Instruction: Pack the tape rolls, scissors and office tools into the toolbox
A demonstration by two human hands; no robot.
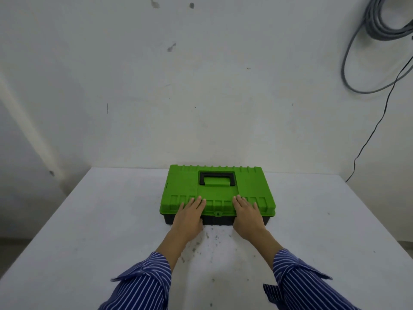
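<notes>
A toolbox with a green lid and a black base stands on the white table, lid down. A black carry handle lies flat in the lid's recess. My left hand rests flat on the lid's front edge left of the centre latch, fingers straight. My right hand lies flat on the front edge right of the latch. No tape rolls, scissors or office tools are visible outside the box.
A white wall rises just behind the table. Grey coiled cables hang at the upper right, and a thin black cord runs down the wall to the table's far right corner. Dark specks mark the tabletop near me.
</notes>
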